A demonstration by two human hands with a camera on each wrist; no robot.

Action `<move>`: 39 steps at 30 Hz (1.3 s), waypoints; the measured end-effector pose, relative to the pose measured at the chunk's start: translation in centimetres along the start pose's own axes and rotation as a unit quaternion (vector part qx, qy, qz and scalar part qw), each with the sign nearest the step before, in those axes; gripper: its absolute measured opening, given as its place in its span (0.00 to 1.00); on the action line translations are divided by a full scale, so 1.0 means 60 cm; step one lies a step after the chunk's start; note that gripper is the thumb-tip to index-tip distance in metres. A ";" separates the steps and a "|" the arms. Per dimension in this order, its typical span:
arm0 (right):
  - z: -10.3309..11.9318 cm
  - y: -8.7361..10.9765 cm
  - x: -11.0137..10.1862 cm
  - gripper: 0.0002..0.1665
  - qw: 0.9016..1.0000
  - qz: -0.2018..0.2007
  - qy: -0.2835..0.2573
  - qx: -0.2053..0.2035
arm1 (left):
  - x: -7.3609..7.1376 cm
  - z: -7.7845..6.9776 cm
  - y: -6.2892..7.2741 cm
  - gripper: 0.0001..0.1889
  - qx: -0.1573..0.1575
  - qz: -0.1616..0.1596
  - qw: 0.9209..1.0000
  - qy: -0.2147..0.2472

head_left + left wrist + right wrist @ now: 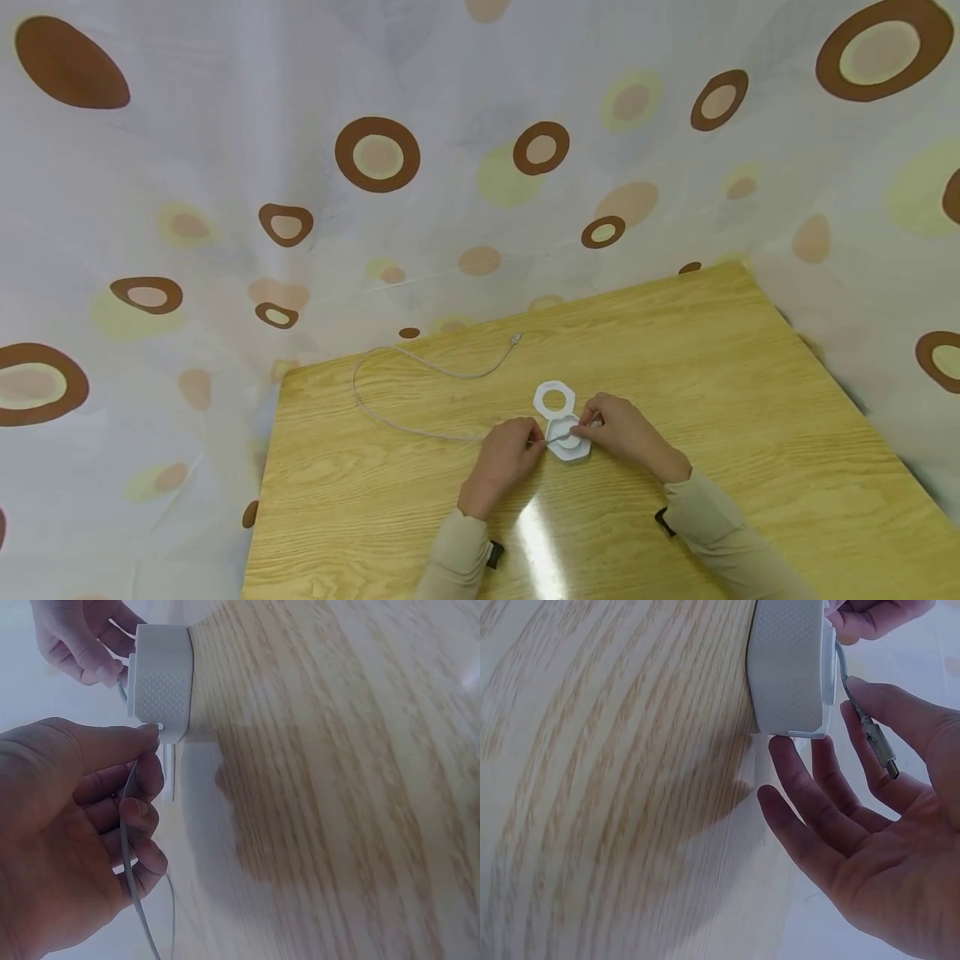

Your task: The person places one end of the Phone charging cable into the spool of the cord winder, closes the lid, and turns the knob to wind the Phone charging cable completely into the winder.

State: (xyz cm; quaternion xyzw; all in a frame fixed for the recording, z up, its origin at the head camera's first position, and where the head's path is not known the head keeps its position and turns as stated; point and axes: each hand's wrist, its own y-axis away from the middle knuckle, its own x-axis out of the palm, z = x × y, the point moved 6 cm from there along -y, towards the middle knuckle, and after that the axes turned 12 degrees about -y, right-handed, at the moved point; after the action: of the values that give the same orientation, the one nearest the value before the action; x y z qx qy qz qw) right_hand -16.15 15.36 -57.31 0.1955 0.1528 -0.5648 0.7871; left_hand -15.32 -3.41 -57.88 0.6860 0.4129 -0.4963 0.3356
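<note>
A white hexagonal box [576, 456] stands on the wooden table, its textured side wall [163, 682] showing in the left wrist view. My left hand [504, 457] pinches a thin grey cable [126, 851] right at the box's side, and the cable trails down past the curled fingers. On the opposite side, my right hand [626, 432] pinches the same cable over the box between thumb and index finger. The cable's metal-tipped plug [883, 755] sticks out past that pinch. The other right fingers [810, 802] spread beside the box, fingertips at its lower edge.
A white hexagonal ring [553, 387] lies just behind the box. The rest of the cable [367, 408] loops left across the wooden table [712, 358], ending in another plug [516, 339] near the back. A patterned curtain [450, 75] hangs behind and around the table.
</note>
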 end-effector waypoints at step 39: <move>-0.001 0.003 0.003 0.09 0.999 -0.022 0.036 -0.016 | -0.007 -0.005 0.007 0.06 0.032 -0.017 0.998 -0.055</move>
State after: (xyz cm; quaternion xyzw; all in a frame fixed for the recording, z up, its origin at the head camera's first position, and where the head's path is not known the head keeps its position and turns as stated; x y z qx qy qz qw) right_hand -15.94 15.30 -57.45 0.1999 0.1947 -0.5719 0.7714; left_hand -14.89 -3.43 -57.38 0.6612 0.3892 -0.5516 0.3274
